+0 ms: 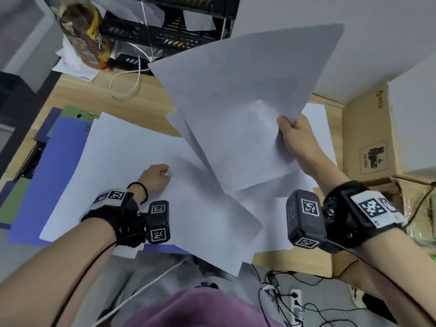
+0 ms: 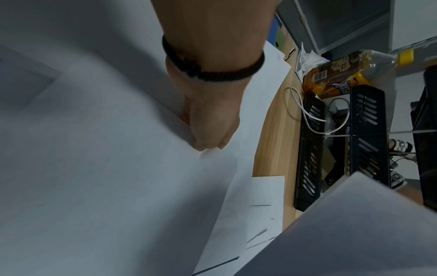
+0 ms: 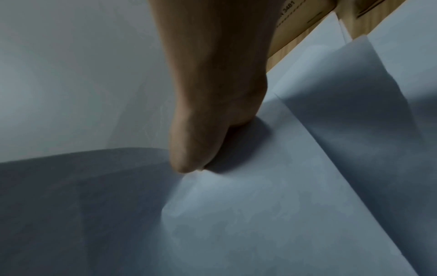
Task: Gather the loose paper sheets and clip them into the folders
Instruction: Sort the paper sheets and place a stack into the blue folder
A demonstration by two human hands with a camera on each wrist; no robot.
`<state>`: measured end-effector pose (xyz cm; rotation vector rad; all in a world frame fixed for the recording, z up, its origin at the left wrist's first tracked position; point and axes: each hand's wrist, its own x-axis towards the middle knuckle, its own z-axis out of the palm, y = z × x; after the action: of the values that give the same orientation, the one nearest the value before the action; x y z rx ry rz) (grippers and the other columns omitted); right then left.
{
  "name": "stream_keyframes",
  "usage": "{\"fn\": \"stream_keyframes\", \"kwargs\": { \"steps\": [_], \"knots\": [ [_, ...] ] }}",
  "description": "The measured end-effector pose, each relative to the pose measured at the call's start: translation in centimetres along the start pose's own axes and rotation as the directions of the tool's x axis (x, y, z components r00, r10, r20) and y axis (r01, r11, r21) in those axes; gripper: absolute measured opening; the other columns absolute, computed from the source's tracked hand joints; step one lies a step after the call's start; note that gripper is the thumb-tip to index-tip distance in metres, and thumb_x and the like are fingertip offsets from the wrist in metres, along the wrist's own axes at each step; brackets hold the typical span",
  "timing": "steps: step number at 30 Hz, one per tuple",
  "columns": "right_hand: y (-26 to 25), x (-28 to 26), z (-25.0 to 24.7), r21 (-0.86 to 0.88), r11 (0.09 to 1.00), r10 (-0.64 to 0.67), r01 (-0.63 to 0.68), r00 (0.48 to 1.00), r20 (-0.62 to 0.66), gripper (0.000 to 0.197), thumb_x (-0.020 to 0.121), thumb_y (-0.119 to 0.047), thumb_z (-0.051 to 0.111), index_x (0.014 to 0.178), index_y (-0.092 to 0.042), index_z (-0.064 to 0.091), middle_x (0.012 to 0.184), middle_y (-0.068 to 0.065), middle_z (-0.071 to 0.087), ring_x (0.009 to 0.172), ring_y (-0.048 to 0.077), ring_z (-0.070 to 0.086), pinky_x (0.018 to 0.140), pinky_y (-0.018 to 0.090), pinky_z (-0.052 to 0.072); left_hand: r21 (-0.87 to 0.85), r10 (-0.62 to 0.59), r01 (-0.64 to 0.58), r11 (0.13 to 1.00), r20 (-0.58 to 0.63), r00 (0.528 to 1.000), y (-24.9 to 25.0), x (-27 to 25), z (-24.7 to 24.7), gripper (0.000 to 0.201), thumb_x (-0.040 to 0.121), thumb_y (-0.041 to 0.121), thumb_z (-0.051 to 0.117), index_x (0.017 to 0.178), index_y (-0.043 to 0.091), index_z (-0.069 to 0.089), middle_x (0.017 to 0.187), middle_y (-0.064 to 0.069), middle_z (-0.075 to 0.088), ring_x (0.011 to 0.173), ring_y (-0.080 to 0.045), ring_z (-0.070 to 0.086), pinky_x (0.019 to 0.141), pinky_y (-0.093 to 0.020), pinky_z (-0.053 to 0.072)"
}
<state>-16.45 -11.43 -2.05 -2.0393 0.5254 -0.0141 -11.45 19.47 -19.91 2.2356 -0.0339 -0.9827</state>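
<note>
White paper sheets (image 1: 146, 161) lie spread over the wooden desk and partly over a blue folder (image 1: 44, 175) at the left. My right hand (image 1: 292, 131) holds a bunch of lifted sheets (image 1: 240, 90) by their right edge, raised above the desk; in the right wrist view the thumb (image 3: 189, 149) presses on that paper (image 3: 260, 205). My left hand (image 1: 157, 177) is curled at the middle of the desk and pinches the edge of a lying sheet (image 2: 118, 168), as the left wrist view shows at the fingers (image 2: 208, 138). A green folder (image 1: 75, 113) peeks out under the blue one.
A black mesh desk organiser (image 1: 169, 27) and a snack bag (image 1: 87, 36) stand at the back, with a white cable (image 1: 127, 79) looped in front. A cardboard box (image 1: 370, 133) stands at the right. Cables and a power strip (image 1: 297, 303) lie on the floor below.
</note>
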Motion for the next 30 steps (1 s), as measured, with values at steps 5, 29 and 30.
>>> {"fn": "stream_keyframes", "kwargs": {
  "steps": [5, 29, 30],
  "knots": [
    [0.7, -0.9, 0.4, -0.023, 1.0, 0.013, -0.013, 1.0, -0.002, 0.025, 0.1, -0.008, 0.036, 0.095, -0.01, 0.06, 0.088, 0.0, 0.062, 0.081, 0.013, 0.057, 0.07, 0.016, 0.045, 0.02, 0.0, 0.0, 1.0, -0.009, 1.0, 1.2, -0.8, 0.1, 0.016, 0.088, 0.008, 0.045, 0.073, 0.013, 0.044, 0.071, -0.006, 0.044, 0.07, -0.022, 0.044, 0.059, -0.03, 0.027],
    [6.4, 0.6, 4.6, -0.265, 0.936, 0.274, -0.232, 0.952, 0.138, 0.02, 0.093, -0.007, 0.038, 0.079, -0.008, 0.052, 0.074, 0.007, 0.052, 0.07, 0.02, 0.05, 0.059, 0.027, 0.037, -0.12, -0.159, 0.14, 0.983, -0.159, 0.974, -3.6, -0.8, -4.5, 0.035, 0.092, 0.02, 0.048, 0.125, 0.016, 0.061, 0.13, -0.005, 0.06, 0.122, -0.029, 0.052, 0.108, -0.042, 0.038],
    [4.9, 0.5, 4.4, -0.239, 0.953, 0.238, -0.187, 0.949, 0.205, 0.022, 0.095, -0.009, 0.04, 0.076, -0.01, 0.05, 0.07, 0.003, 0.051, 0.064, 0.016, 0.049, 0.057, 0.024, 0.038, -0.092, -0.149, 0.136, 0.986, -0.145, 0.978, -3.0, -1.0, -4.3, 0.033, 0.092, 0.02, 0.048, 0.121, 0.016, 0.062, 0.125, -0.006, 0.062, 0.118, -0.029, 0.054, 0.105, -0.042, 0.04]
  ]
}}
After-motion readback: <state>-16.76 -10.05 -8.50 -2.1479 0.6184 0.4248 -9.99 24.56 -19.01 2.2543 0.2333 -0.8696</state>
